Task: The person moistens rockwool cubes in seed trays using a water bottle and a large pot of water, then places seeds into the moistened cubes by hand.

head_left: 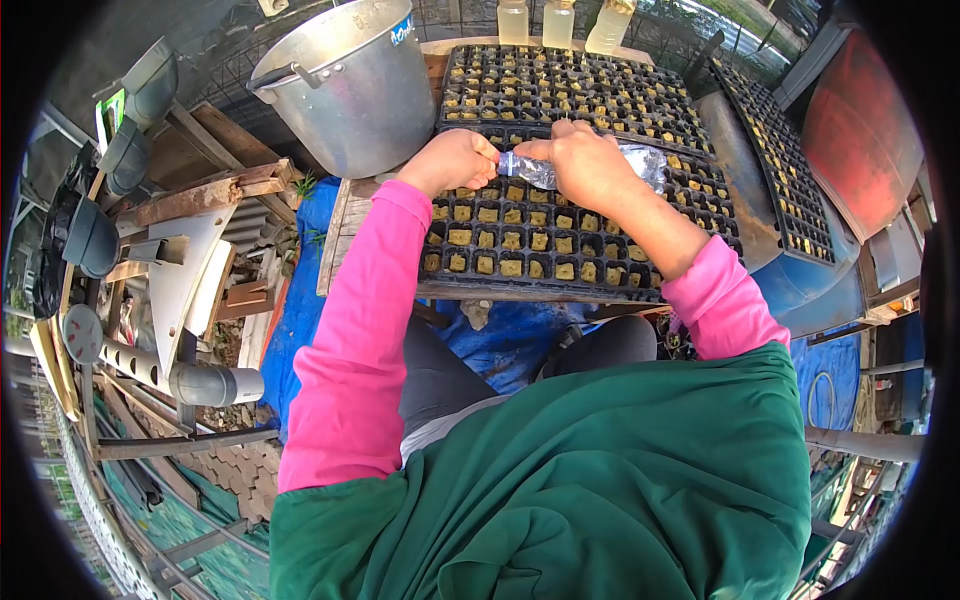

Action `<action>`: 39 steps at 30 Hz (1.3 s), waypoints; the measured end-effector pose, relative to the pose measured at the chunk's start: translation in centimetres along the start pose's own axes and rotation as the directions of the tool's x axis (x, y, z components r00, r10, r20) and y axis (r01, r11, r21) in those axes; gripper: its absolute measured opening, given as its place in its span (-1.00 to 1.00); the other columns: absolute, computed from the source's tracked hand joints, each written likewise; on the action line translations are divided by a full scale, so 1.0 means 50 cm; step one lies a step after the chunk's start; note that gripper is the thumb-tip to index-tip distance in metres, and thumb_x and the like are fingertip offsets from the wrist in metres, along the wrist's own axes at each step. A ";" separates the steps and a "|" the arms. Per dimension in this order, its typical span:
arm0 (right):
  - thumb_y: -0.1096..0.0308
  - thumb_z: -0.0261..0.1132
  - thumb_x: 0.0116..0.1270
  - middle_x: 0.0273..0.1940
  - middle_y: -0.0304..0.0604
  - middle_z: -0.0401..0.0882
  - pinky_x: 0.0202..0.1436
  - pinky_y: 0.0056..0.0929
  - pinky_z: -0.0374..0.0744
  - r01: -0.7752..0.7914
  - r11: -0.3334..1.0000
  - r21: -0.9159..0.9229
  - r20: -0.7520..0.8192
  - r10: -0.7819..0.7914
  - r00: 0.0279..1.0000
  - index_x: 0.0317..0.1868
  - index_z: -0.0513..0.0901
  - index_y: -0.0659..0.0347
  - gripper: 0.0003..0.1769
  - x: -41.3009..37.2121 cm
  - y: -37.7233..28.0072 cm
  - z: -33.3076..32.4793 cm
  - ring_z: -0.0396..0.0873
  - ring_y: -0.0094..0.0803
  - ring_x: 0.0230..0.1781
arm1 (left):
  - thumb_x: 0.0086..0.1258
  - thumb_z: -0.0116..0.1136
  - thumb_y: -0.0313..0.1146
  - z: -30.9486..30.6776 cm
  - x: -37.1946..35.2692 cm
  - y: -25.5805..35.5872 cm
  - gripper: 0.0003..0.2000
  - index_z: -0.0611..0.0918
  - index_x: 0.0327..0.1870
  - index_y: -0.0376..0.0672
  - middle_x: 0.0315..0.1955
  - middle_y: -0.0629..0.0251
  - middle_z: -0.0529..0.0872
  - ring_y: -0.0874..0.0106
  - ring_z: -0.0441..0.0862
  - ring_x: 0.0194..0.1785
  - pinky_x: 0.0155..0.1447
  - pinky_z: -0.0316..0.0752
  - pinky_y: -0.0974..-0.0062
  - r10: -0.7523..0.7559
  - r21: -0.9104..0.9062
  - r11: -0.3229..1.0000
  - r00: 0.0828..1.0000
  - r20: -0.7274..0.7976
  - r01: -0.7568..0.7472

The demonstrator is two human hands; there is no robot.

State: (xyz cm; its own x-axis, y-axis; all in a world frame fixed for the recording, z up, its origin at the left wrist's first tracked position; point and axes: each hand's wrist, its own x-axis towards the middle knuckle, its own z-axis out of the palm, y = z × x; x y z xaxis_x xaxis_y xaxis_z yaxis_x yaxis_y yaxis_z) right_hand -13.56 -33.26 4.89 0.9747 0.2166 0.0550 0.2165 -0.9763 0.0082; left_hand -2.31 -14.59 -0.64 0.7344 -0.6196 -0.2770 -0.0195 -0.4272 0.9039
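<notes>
Green cloth (pixel 600 470) over the torso lies closest to the lens, with a pink sleeve (pixel 350 350) running out along each forearm. Clear plastic bottle (pixel 537 174) lies roughly sideways above the black cell trays (pixel 520 284), neck toward the left; whether it touches them, cannot tell. Right hand (pixel 590 172) is wrapped over its middle, fingers bent round the far side. Left hand (pixel 458 162) is at the neck end, fingers curled in and tips pressed together; whether they pinch the neck or some small piece, cannot tell. Handling, judged: bottle light, thin-walled, soft enough to dent under a hard squeeze, hardly fragile, perhaps slippery if damp. Best hold: a loose wrap round the middle, with the stiffer neck as second grip. Contents not readable. Surface: weathered wooden table (pixel 345 218), mostly covered by the trays, whose cells hold yellowish plugs. Metal bucket (pixel 365 115) stands at the trays' left; three bottles of pale liquid (pixel 557 26) stand behind them. Another tray (pixel 752 148) sits tilted to the right, near a reddish drum (pixel 860 140). Room: cluttered, daylit work space; blue tarpaulin (pixel 315 232) below, loose boards (pixel 205 200) and grey pots (pixel 92 238) at left.
</notes>
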 end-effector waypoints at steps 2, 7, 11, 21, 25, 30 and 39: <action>0.43 0.23 0.27 0.00 -0.11 0.53 0.11 0.08 0.51 -0.004 1.000 0.003 -0.012 0.004 1.000 0.16 0.65 -0.35 -0.50 -0.004 0.008 0.004 0.47 -0.16 0.18 | 0.33 0.15 -0.53 0.003 0.007 0.004 -0.79 0.66 -0.04 -0.30 -0.29 0.26 0.73 0.51 0.67 -0.27 -0.12 0.62 0.54 -0.008 0.006 1.000 0.999 0.038 0.007; 0.44 0.24 0.24 -0.02 -0.11 0.53 0.09 0.08 0.52 -0.021 0.999 0.037 -0.030 0.022 0.999 0.16 0.65 -0.36 -0.48 -0.021 0.032 0.008 0.48 -0.15 0.17 | 0.35 0.13 -0.52 0.022 0.026 0.011 -0.77 0.64 0.00 -0.29 -0.23 0.26 0.72 0.49 0.68 -0.19 -0.03 0.63 0.52 0.011 -0.023 1.000 0.993 0.119 -0.008; 0.45 0.29 0.20 -0.03 -0.12 0.53 0.07 0.07 0.54 -0.022 0.999 0.030 -0.039 0.024 0.999 0.16 0.65 -0.35 -0.46 -0.040 0.051 0.003 0.49 -0.15 0.17 | 0.37 0.11 -0.55 0.046 0.043 0.022 -0.77 0.63 0.01 -0.31 -0.22 0.25 0.71 0.47 0.68 -0.18 -0.03 0.64 0.51 -0.001 -0.061 0.998 0.991 0.134 0.009; 0.46 0.32 0.16 -0.02 -0.11 0.54 0.08 0.10 0.54 -0.091 0.996 0.012 -0.071 0.092 0.993 0.17 0.64 -0.30 -0.44 -0.078 0.100 0.011 0.49 -0.15 0.16 | 0.38 0.09 -0.56 0.103 0.071 0.054 -0.75 0.60 0.05 -0.31 -0.22 0.25 0.69 0.45 0.67 -0.17 -0.01 0.63 0.48 0.005 -0.068 0.998 0.985 0.172 0.006; 0.46 0.31 0.17 -0.03 -0.12 0.54 0.08 0.09 0.54 -0.101 0.995 0.007 -0.062 0.102 0.993 0.17 0.63 -0.30 -0.44 -0.093 0.113 0.009 0.50 -0.15 0.15 | 0.38 0.08 -0.56 0.120 0.078 0.066 -0.75 0.60 0.05 -0.31 -0.20 0.25 0.69 0.46 0.66 -0.13 0.03 0.61 0.47 0.005 -0.048 0.999 0.984 0.180 0.004; 0.47 0.24 0.22 -0.05 -0.11 0.54 0.08 0.10 0.54 -0.098 0.995 0.029 -0.089 0.100 0.991 0.16 0.64 -0.30 -0.48 -0.107 0.134 0.017 0.50 -0.14 0.14 | 0.39 0.08 -0.55 0.138 0.087 0.077 -0.74 0.59 0.08 -0.32 -0.17 0.25 0.68 0.45 0.66 -0.12 0.06 0.60 0.46 0.014 -0.031 0.999 0.978 0.206 -0.008; 0.46 0.17 0.27 -0.05 -0.10 0.54 0.06 0.11 0.54 -0.125 0.992 -0.018 -0.103 0.122 0.987 0.15 0.65 -0.29 -0.51 -0.133 0.151 0.013 0.49 -0.15 0.15 | 0.42 0.07 -0.52 0.172 0.093 0.105 -0.74 0.59 0.09 -0.33 -0.16 0.24 0.68 0.46 0.66 -0.14 0.03 0.62 0.49 0.013 0.065 0.998 0.980 0.198 -0.026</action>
State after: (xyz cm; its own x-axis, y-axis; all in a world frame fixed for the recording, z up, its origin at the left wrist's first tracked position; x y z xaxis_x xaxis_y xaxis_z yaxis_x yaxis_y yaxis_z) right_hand -18.35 -42.06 3.91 0.9830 0.0940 0.1579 0.0921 -0.9956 0.0192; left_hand -4.85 -25.37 0.05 0.5848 -0.7434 -0.3246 -0.0828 -0.4528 0.8878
